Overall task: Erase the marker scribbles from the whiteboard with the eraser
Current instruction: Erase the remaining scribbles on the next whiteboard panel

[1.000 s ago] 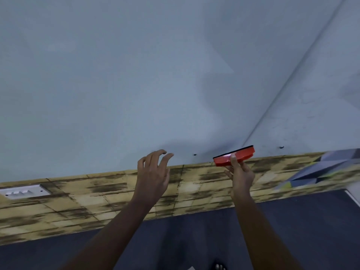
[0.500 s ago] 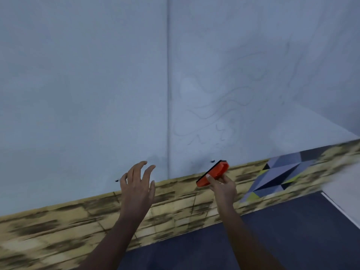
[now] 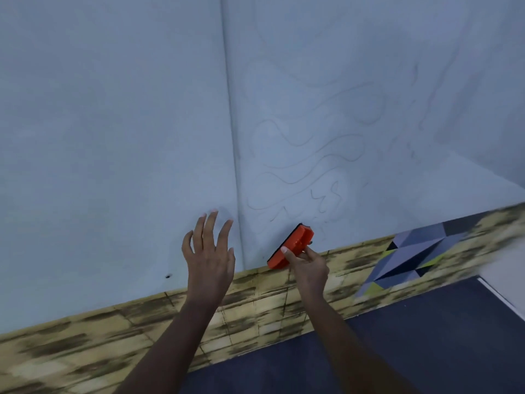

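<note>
At lower edge of whiteboard (image 3: 369,66) | eraser (image 3: 290,246) pinched by right hand (image 3: 308,267), long axis tilted up-right | scribbles (image 3: 306,166) directly above eraser, nearer right hand | left hand (image 3: 208,255) fingers (image 3: 211,226) spread, released, holding nothing.

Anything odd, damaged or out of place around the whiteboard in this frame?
Nothing stands out. Faint scribbles still cover the whiteboard right of the panel seam. The right hand grips the orange eraser near the bottom edge; the left hand is spread beside it.
</note>
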### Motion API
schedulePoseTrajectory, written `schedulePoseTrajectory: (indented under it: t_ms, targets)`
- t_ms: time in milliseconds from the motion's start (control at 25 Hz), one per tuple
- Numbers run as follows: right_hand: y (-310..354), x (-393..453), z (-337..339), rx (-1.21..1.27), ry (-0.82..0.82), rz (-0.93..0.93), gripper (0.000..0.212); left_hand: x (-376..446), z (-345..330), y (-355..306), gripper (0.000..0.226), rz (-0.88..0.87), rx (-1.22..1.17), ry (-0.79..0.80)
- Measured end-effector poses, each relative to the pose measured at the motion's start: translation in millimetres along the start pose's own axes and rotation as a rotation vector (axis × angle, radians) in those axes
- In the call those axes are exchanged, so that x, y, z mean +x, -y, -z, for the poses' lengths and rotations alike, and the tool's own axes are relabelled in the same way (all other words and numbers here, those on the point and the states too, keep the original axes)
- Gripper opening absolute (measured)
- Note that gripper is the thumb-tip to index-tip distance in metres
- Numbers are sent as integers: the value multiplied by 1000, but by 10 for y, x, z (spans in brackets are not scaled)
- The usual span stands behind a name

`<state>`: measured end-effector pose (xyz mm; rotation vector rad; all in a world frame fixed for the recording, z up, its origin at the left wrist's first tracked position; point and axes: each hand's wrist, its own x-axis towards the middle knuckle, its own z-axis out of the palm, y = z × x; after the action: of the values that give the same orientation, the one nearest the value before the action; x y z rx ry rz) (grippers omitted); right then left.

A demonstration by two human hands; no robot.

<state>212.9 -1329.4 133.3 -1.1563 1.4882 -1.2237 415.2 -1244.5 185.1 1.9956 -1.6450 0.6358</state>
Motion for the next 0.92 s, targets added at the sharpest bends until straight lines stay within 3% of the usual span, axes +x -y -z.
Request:
schedulePoseTrajectory:
  t_ms: [320,520,680,920]
  targets:
    - [58,282,145,-123,-87,39,46,180,-313,-121,79,-101,-6,-102]
    - [16,476,139,-103,2,-5,26,311,-351,-129,75,-88,40,-133]
    - [-100,612,169,-123,64,46,26,431,-380,-149,77,-74,111,-152]
    - [-392,789,195,-198,86,137,45,477,-477,-73,109,-135,200,-111]
